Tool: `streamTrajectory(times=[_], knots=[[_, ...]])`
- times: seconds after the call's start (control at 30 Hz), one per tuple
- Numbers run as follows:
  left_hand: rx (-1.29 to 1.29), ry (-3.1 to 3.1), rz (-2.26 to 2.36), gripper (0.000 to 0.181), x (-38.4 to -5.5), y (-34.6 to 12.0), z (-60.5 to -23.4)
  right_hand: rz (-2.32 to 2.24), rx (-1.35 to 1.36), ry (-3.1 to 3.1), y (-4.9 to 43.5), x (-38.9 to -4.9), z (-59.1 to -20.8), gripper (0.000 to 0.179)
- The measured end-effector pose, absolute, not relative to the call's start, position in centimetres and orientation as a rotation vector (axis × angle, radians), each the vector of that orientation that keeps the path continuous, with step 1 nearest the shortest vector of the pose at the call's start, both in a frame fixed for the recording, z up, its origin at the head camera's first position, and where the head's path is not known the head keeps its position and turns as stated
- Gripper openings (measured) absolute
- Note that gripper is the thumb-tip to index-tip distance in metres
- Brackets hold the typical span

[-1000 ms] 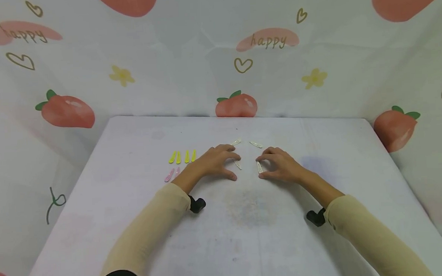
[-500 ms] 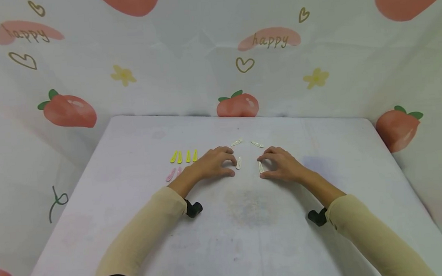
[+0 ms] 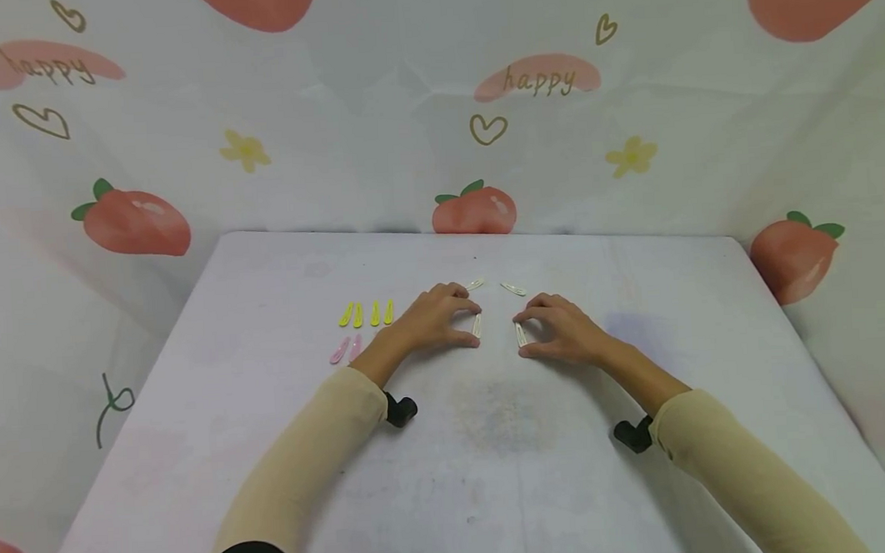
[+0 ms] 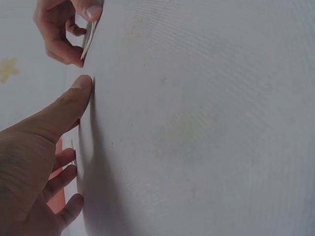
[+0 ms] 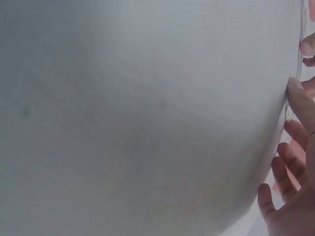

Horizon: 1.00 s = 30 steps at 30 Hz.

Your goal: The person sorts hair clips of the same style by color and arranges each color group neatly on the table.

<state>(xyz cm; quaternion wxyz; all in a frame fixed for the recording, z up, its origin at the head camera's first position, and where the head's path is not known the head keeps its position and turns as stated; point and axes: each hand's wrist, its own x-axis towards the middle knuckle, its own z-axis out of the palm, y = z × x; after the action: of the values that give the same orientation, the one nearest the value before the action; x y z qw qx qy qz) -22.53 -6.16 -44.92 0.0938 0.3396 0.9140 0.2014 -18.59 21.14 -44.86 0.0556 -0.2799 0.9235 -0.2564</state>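
In the head view my left hand [image 3: 437, 317] pinches a white snap hair clip [image 3: 477, 326] end to end between thumb and forefinger, low over the table. Facing it, my right hand [image 3: 563, 330] grips another white hair clip [image 3: 521, 334] the same way; the left wrist view shows this clip [image 4: 88, 42] edge-on. Two further white clips lie slanted just behind the hands: one by the left fingers [image 3: 475, 284], partly covered, and one farther right [image 3: 513, 289]. In the right wrist view my right hand [image 5: 300, 172] shows at the right edge, its clip mostly hidden.
Several yellow hair clips [image 3: 374, 313] stand in a row left of my left hand. In front of them lie pink clips [image 3: 339, 351], close to the left wrist. The white table [image 3: 453, 476] meets a printed cloth backdrop [image 3: 376, 146] at the back.
My left hand first turned the near-left white clip more upright and drew back from it, then came forward again and now pinches it. The right hand stays in place on its clip.
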Motion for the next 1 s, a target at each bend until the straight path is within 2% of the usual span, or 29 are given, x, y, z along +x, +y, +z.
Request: streamTrajectory(times=[0.27, 0.73, 1.0], knots=[[0.964, 2.691, 0.602, 0.052, -22.0, -7.0, -44.3, -0.768, -0.821, 2.803, 21.0, -18.4, -44.7, 0.046], [0.932, 2.855, 0.546, 0.05, -20.6, -13.7, -43.8, -0.762, -0.821, 2.811, 21.0, -18.3, -44.5, 0.048], [0.959, 2.843, 0.586, 0.049, -20.4, -14.8, -44.3, -0.75, -0.814, 2.812, 20.9, -18.3, -44.6, 0.048]])
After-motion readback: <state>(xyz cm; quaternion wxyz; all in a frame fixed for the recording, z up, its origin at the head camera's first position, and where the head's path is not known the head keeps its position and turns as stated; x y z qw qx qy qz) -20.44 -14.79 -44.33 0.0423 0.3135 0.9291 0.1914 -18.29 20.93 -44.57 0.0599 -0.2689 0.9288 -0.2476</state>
